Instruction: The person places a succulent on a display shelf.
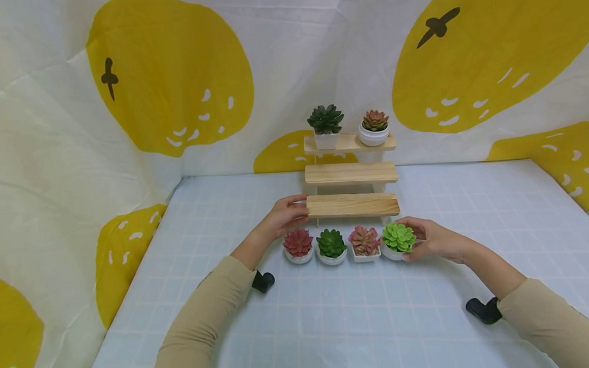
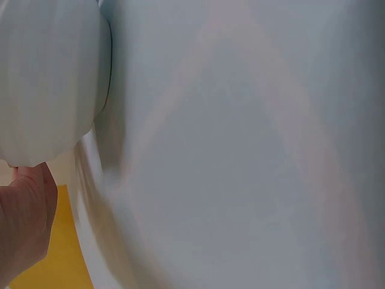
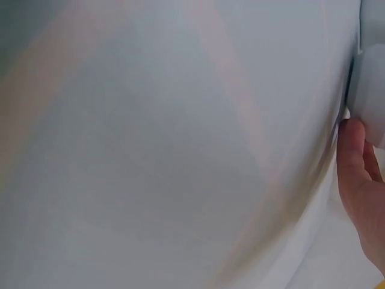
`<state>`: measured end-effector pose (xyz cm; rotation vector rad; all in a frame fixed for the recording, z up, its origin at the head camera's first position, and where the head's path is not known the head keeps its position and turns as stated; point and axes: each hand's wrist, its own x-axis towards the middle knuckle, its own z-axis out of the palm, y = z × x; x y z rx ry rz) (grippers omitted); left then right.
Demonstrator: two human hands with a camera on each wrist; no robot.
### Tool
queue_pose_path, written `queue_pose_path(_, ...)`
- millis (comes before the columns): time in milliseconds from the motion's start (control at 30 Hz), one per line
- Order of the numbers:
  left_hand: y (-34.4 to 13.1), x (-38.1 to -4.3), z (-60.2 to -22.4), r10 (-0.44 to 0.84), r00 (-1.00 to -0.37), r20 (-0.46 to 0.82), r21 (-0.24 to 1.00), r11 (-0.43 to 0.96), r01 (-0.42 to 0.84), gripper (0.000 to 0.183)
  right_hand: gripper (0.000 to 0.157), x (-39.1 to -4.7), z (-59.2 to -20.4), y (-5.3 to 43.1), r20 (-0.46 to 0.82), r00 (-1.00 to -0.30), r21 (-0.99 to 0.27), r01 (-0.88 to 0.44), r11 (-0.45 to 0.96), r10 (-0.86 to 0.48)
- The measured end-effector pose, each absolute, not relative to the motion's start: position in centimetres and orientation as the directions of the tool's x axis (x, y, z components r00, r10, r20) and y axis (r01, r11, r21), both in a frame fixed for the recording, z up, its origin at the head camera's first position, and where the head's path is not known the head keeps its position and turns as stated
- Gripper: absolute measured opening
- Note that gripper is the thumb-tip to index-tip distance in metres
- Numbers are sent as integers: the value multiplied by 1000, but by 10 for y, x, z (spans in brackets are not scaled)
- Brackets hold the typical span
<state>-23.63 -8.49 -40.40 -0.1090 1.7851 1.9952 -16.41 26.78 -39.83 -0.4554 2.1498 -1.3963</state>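
Observation:
A wooden three-tier plant stand (image 1: 352,206) stands at the back of the table. My left hand (image 1: 287,214) is at the left end of its lowest shelf, fingers around that end. In the left wrist view, a white pot (image 2: 51,72) hides the fingertips. In front of the stand is a row of potted succulents: a red one (image 1: 298,243), a dark green one (image 1: 331,244), a pink one (image 1: 364,241) and a bright green one (image 1: 398,237). My right hand (image 1: 435,240) pinches the bright green succulent's white pot (image 3: 370,90) between thumb and fingers, at the row's right end.
On the top shelf sit a dark green succulent (image 1: 325,123) in a white pot and a reddish-brown succulent (image 1: 373,124). The middle shelf (image 1: 351,173) is bare wood. A checked light-blue cloth (image 1: 358,322) covers the table, with a yellow-patterned curtain (image 1: 290,70) behind.

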Motion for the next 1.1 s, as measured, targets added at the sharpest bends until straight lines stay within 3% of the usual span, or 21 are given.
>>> queue_pose_path(633,-85,-236,-405,284,-892,-352,920,-69,-386,50,79,-162,-386,270,-253,-852,-910,49,411,-459)
queue_pose_path(1100,-85,-235,-403,284,-889,-359,917,-69,-393,50,57,-164,-365,273,-181,-903,-940,43,337,-390)
